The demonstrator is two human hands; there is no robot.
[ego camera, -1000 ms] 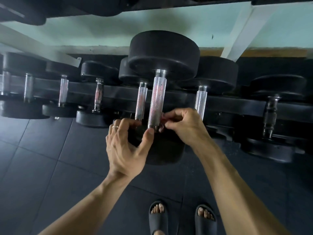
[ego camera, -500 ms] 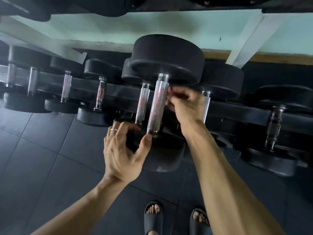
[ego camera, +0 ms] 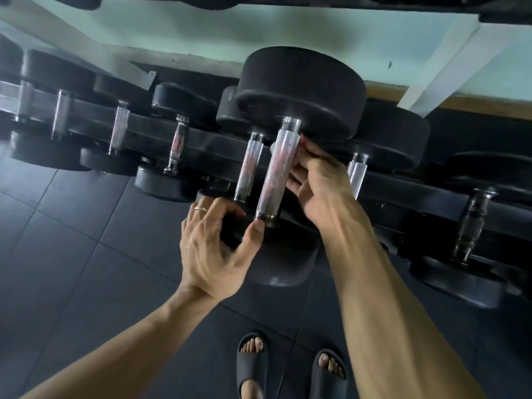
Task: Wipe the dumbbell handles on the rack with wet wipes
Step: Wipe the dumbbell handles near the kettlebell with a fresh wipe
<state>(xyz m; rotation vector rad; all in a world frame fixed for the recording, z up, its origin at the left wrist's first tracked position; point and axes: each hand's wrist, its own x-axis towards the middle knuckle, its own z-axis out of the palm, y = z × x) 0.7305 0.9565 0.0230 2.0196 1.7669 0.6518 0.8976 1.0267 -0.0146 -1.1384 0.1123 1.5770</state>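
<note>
A black rack (ego camera: 417, 187) ran across the view, its rail sloping down to the right. Dumbbells lay side by side across the rail, each with a black head on either side of it and a metal handle bridging it. The big dumbbell (ego camera: 280, 171) sat in the middle, its knurled handle tilted. Just left of it lay a smaller dumbbell (ego camera: 249, 165), with more further left (ego camera: 178, 145) (ego camera: 119, 131). To the right lay a bright-handled one (ego camera: 355, 174) and a dark-handled one (ego camera: 472, 223). The rack stood on a dark tiled floor (ego camera: 72, 254).
</note>
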